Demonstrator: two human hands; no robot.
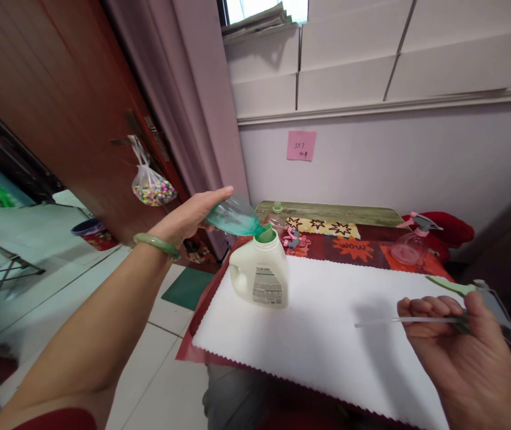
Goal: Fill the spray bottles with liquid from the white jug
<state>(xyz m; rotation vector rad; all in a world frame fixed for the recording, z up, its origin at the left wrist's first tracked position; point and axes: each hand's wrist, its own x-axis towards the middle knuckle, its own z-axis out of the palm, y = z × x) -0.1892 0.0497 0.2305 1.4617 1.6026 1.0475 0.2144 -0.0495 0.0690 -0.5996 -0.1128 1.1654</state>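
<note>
Left hand is gripping a green bottle, which is tilting neck-down at the mouth of a white jug. Right hand is clutching a spray top. Bottle's looking light, squeezy, maybe slippery, so I'd be grabbing its body. Jug's standing on a white mat covering the counter; a wooden door and tiled floor are showing off left.

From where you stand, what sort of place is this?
Probably a room in a home, though I can't be certain: there's a wooden door with a plastic bag of small multicolored pieces hanging from its handle, a mauve curtain beside it, and a detergent-style jug on a covered table.
</note>
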